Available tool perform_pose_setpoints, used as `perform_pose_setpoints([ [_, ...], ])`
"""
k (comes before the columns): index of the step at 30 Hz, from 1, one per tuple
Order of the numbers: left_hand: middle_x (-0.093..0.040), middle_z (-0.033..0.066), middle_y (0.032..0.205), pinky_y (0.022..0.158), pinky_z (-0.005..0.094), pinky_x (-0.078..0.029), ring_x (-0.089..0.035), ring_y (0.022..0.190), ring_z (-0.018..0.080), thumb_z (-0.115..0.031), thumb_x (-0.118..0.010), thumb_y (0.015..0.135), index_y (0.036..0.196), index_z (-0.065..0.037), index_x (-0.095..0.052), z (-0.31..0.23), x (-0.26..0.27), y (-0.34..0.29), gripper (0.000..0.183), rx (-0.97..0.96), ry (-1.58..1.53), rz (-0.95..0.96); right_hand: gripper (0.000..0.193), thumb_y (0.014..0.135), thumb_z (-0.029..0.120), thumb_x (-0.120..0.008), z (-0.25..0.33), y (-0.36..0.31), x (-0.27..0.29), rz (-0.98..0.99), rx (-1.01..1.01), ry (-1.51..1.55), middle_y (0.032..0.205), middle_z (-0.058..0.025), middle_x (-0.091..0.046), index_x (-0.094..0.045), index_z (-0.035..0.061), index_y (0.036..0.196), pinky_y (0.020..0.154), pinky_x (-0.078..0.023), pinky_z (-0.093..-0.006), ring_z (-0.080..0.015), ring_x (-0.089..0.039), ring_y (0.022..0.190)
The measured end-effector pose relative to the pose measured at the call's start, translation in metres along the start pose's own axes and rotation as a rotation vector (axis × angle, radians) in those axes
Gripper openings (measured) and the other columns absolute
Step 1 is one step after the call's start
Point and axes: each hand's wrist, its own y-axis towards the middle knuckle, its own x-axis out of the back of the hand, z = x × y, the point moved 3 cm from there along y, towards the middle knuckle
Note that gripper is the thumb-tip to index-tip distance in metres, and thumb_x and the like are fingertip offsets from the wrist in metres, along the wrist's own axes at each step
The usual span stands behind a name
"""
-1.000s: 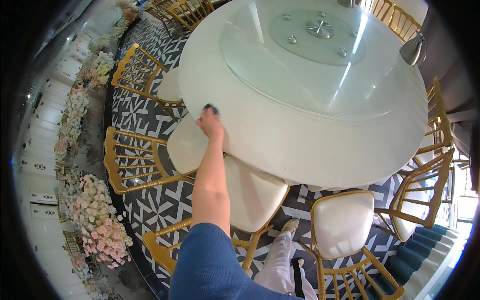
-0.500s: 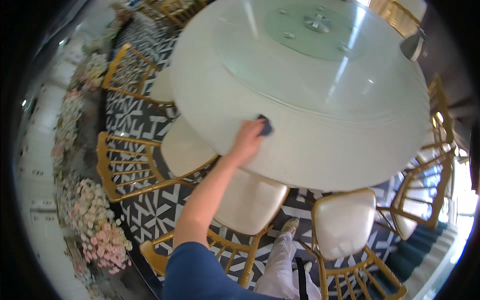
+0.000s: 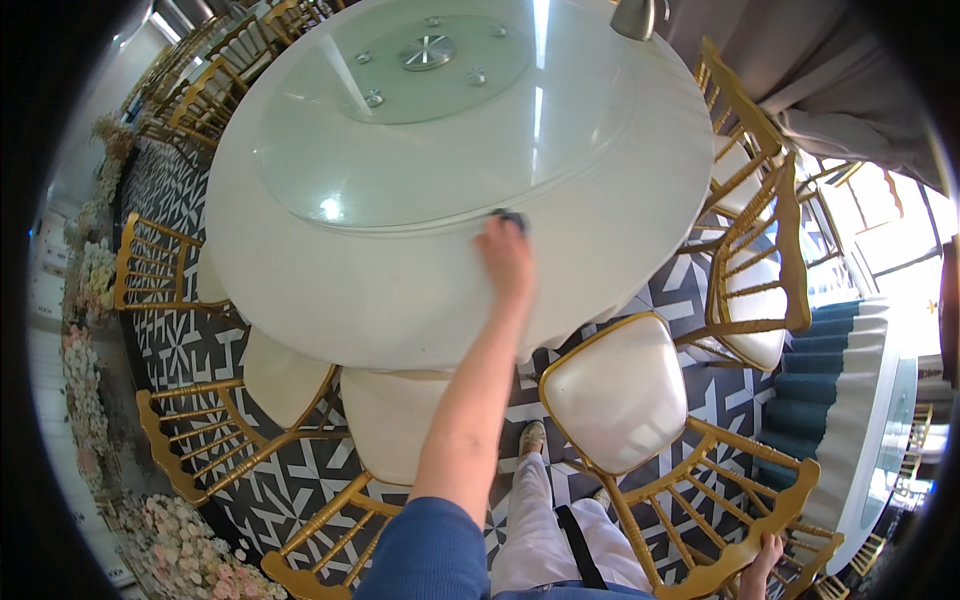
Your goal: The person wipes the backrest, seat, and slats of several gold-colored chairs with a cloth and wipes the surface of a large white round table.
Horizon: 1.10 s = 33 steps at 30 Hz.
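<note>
My left arm reaches out over a large round table with a white tablecloth [image 3: 380, 290]. My left hand [image 3: 505, 258] presses a small dark cloth [image 3: 510, 218] onto the tablecloth, beside the near rim of a round glass turntable [image 3: 420, 180]. The fingers curl over the cloth and hide part of it. At the lower right, my right hand [image 3: 764, 566] grips the top rail of a gold chair [image 3: 735, 555] with a white padded seat. Only part of that hand shows.
More gold chairs [image 3: 215, 440] stand around the table, their seats close to its edge. A grey metal object [image 3: 634, 18] sits on the table's far right. Pale flowers [image 3: 185, 540] line the left side. Another table with a teal and white skirt [image 3: 815, 390] stands at the right.
The view has swung to the right. My left hand has slid the dark cloth across the tablecloth, closer to the turntable's rim. My right hand on the chair has come into view.
</note>
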Motion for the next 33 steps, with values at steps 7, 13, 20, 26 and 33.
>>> perform_pose_setpoints([
  [7, -0.061, 0.0083, 0.117, 0.100, 0.0393, -0.044, -0.053, 0.108, 0.0309, -0.005, -0.059, 0.085, 0.109, -0.006, -0.064, -0.171, -0.038, -0.108, 0.024, -0.672, -0.449, 0.555, 0.018, 0.092, 0.009, -0.054, -0.003, -0.002, 0.005, -0.020, 0.026, -0.062, 0.091, -0.0078, -0.064, -0.060, -0.0010, 0.105, 0.066, -0.050, -0.0293, -0.0162, -0.062, 0.075],
  [13, -0.061, 0.0156, 0.124, 0.097, 0.0462, -0.038, -0.052, 0.108, 0.0341, -0.005, -0.062, 0.084, 0.114, -0.002, -0.062, -0.031, 0.030, -0.030, 0.030, -0.174, -0.126, -0.042, 0.018, 0.093, 0.007, -0.053, 0.020, -0.025, -0.020, -0.027, 0.053, -0.023, 0.093, -0.0063, -0.063, -0.058, -0.0018, 0.108, 0.068, -0.049, -0.0274, -0.0139, -0.059, 0.077],
  [20, -0.060, 0.0160, 0.117, 0.089, 0.0475, -0.039, -0.053, 0.101, 0.0367, -0.008, -0.064, 0.084, 0.102, -0.005, -0.060, -0.049, -0.031, -0.023, 0.019, -0.084, 0.037, -0.014, 0.018, 0.095, 0.007, -0.053, 0.021, -0.027, -0.020, -0.014, 0.072, -0.067, 0.094, -0.0067, -0.063, -0.057, -0.0019, 0.110, 0.067, -0.049, -0.0272, -0.0137, -0.059, 0.076],
  [26, -0.064, 0.0195, 0.100, 0.088, 0.0504, -0.044, -0.055, 0.100, 0.0401, -0.004, -0.063, 0.081, 0.107, -0.003, -0.062, -0.287, -0.107, -0.101, 0.026, -0.389, -0.748, 0.280, 0.019, 0.095, 0.007, -0.053, 0.025, -0.028, -0.017, 0.001, 0.052, -0.066, 0.094, -0.0070, -0.063, -0.057, -0.0026, 0.110, 0.067, -0.049, -0.0275, -0.0140, -0.059, 0.076],
  [33, -0.064, 0.0148, 0.109, 0.091, 0.0464, -0.038, -0.057, 0.101, 0.0359, -0.008, -0.067, 0.082, 0.106, -0.005, -0.061, -0.142, -0.079, 0.008, 0.025, -0.054, -0.128, -0.097, 0.021, 0.095, 0.007, -0.054, 0.013, -0.024, -0.014, -0.004, 0.093, -0.027, 0.098, -0.0061, -0.062, -0.057, -0.0030, 0.113, 0.073, -0.048, -0.0279, -0.0128, -0.058, 0.083],
])
